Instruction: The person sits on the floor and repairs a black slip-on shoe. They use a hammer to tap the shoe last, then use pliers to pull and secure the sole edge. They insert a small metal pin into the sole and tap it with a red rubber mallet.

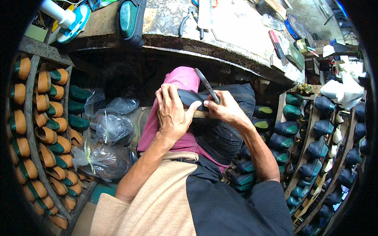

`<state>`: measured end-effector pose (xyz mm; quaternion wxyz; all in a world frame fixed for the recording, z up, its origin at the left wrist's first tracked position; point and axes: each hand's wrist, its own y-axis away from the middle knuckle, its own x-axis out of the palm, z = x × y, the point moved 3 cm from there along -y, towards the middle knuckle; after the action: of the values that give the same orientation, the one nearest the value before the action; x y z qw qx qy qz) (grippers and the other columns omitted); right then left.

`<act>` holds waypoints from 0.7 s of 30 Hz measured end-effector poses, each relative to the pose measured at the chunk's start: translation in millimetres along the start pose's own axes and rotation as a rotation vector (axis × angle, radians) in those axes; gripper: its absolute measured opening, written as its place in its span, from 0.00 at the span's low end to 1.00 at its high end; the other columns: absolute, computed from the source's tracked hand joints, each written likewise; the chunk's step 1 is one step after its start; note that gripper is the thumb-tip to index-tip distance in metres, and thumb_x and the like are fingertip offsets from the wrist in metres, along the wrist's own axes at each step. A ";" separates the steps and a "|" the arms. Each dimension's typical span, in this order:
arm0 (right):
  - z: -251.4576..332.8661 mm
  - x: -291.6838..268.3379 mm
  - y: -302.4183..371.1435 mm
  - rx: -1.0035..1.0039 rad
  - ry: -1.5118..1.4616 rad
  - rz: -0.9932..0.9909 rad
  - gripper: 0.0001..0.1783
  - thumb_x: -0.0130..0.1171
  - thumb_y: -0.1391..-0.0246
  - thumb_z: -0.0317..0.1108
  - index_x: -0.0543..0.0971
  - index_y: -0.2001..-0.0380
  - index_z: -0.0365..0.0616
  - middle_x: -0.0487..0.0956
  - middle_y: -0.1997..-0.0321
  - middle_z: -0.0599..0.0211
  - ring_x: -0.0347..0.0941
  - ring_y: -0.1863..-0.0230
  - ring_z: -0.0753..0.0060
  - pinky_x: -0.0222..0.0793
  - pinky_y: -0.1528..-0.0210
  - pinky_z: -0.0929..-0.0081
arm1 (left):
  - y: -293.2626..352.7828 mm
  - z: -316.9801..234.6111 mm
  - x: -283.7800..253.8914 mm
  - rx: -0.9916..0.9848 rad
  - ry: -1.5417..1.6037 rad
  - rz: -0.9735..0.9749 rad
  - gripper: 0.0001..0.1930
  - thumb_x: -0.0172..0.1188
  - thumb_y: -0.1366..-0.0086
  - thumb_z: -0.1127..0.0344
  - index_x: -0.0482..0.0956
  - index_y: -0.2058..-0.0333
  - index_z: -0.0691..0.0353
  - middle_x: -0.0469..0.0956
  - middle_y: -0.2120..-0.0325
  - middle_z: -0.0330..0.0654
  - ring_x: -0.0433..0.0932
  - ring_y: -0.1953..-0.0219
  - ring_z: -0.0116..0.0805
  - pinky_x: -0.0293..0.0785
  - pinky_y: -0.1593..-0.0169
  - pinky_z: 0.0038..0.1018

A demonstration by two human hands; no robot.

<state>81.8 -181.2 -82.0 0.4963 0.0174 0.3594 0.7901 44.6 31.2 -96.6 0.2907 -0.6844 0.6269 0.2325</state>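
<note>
A dark shoe piece point(190, 95) with a tan part at its edge lies across my lap, its far end hidden by my hands. My left hand point(171, 110) is wrapped over its left end, the thumb pressed along its near side. My right hand point(225, 107) grips a slim grey tool point(204, 81) that rises from the fist, curved and ribbed low down; I cannot make out its exact kind. The fingertips of this hand also touch the right end of the shoe piece.
A worn workbench point(236, 43) spans the front, bearing a dark shoe point(131, 21), pliers point(190, 19) and a red-handled knife point(278, 47). Racks of tan shoes point(47, 135) stand left, racks of dark shoes point(315, 149) right. Plastic bags point(114, 128) sit by my left leg.
</note>
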 end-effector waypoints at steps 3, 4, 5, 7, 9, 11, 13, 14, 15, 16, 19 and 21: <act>-0.3 -0.6 -0.8 -0.001 0.030 -0.020 0.14 0.71 0.25 0.39 0.83 0.61 0.40 0.78 0.72 0.75 0.69 0.70 0.82 0.66 0.67 0.72 | -0.9 -0.9 0.0 0.036 -0.019 -0.058 0.41 0.85 0.39 0.51 0.70 0.40 0.69 0.71 0.46 0.59 0.72 0.40 0.67 0.72 0.36 0.56; -0.3 -1.1 0.8 -0.017 0.021 -0.023 0.14 0.71 0.25 0.39 0.83 0.61 0.40 0.78 0.72 0.75 0.69 0.70 0.82 0.66 0.68 0.72 | -1.6 -1.0 -0.5 0.055 -0.019 -0.086 0.42 0.86 0.41 0.50 0.71 0.41 0.68 0.72 0.47 0.58 0.73 0.42 0.65 0.72 0.37 0.55; -1.1 -1.3 5.0 -0.020 -0.027 -0.014 0.14 0.71 0.24 0.41 0.82 0.60 0.40 0.77 0.72 0.76 0.69 0.71 0.82 0.66 0.68 0.73 | -1.7 -0.3 -0.6 0.051 -0.025 -0.083 0.42 0.86 0.41 0.50 0.71 0.41 0.68 0.72 0.47 0.57 0.73 0.42 0.65 0.72 0.37 0.55; -2.0 2.9 20.1 -0.063 -0.261 0.031 0.16 0.69 0.22 0.44 0.81 0.55 0.42 0.78 0.70 0.76 0.73 0.71 0.81 0.68 0.69 0.75 | -1.1 2.7 -1.1 0.023 -0.018 -0.078 0.42 0.86 0.41 0.49 0.71 0.40 0.67 0.73 0.47 0.57 0.73 0.42 0.64 0.72 0.37 0.55; -5.5 14.8 44.8 -0.029 -0.400 -0.005 0.14 0.62 0.17 0.42 0.79 0.49 0.41 0.81 0.70 0.70 0.81 0.72 0.75 0.75 0.69 0.73 | 1.5 5.0 -3.1 0.040 -0.020 -0.115 0.42 0.86 0.41 0.49 0.71 0.40 0.67 0.73 0.47 0.57 0.74 0.42 0.64 0.72 0.37 0.55; -7.6 33.2 72.2 0.059 -0.432 -0.085 0.13 0.57 0.16 0.39 0.78 0.46 0.40 0.83 0.72 0.67 0.83 0.75 0.72 0.78 0.71 0.70 | 5.1 6.2 -3.7 0.054 -0.024 -0.127 0.43 0.87 0.42 0.48 0.71 0.40 0.67 0.73 0.46 0.56 0.74 0.42 0.64 0.72 0.36 0.55; -2.1 46.2 98.2 0.036 -0.323 -0.147 0.13 0.55 0.16 0.37 0.77 0.44 0.37 0.83 0.75 0.65 0.82 0.77 0.72 0.77 0.72 0.68 | 7.1 6.3 -2.9 0.068 -0.013 -0.113 0.43 0.87 0.41 0.48 0.71 0.40 0.67 0.72 0.46 0.56 0.74 0.42 0.64 0.72 0.36 0.55; 2.5 52.1 109.5 -0.022 -0.279 -0.205 0.12 0.55 0.16 0.36 0.77 0.46 0.36 0.82 0.76 0.64 0.80 0.78 0.72 0.76 0.72 0.67 | 7.5 6.1 -2.7 0.075 -0.009 -0.112 0.43 0.87 0.41 0.48 0.71 0.40 0.67 0.72 0.46 0.56 0.74 0.41 0.64 0.72 0.36 0.55; 4.3 58.1 118.0 0.007 -0.261 -0.254 0.12 0.55 0.16 0.36 0.77 0.47 0.37 0.83 0.76 0.63 0.80 0.78 0.73 0.76 0.72 0.67 | 8.7 5.5 -2.4 0.067 -0.012 -0.099 0.42 0.87 0.41 0.49 0.71 0.39 0.67 0.72 0.46 0.56 0.74 0.41 0.64 0.72 0.36 0.55; 8.7 61.4 121.0 -0.067 -0.291 -0.316 0.12 0.55 0.16 0.37 0.77 0.49 0.37 0.83 0.75 0.63 0.79 0.77 0.74 0.75 0.72 0.66 | 9.2 4.4 -2.3 0.063 -0.011 -0.094 0.42 0.87 0.41 0.49 0.71 0.40 0.67 0.72 0.46 0.56 0.74 0.41 0.64 0.72 0.35 0.55; 10.7 65.6 111.2 0.041 -0.364 -0.363 0.12 0.57 0.18 0.36 0.77 0.51 0.36 0.83 0.75 0.54 0.80 0.78 0.63 0.74 0.72 0.59 | 6.3 1.2 -3.1 0.066 -0.015 -0.086 0.42 0.87 0.40 0.49 0.72 0.40 0.67 0.72 0.46 0.56 0.74 0.41 0.64 0.72 0.35 0.55; 18.1 57.5 101.7 -0.076 -0.036 -0.292 0.13 0.60 0.21 0.35 0.76 0.53 0.33 0.81 0.73 0.40 0.80 0.76 0.42 0.73 0.70 0.49 | 3.2 -0.7 -2.9 0.064 -0.009 -0.059 0.42 0.87 0.40 0.49 0.72 0.40 0.67 0.72 0.46 0.56 0.74 0.41 0.64 0.72 0.35 0.55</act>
<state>-18.8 -150.7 -28.1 0.6126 -0.0396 0.3190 0.7220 41.0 32.7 -94.5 0.3221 -0.6919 0.6123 0.2065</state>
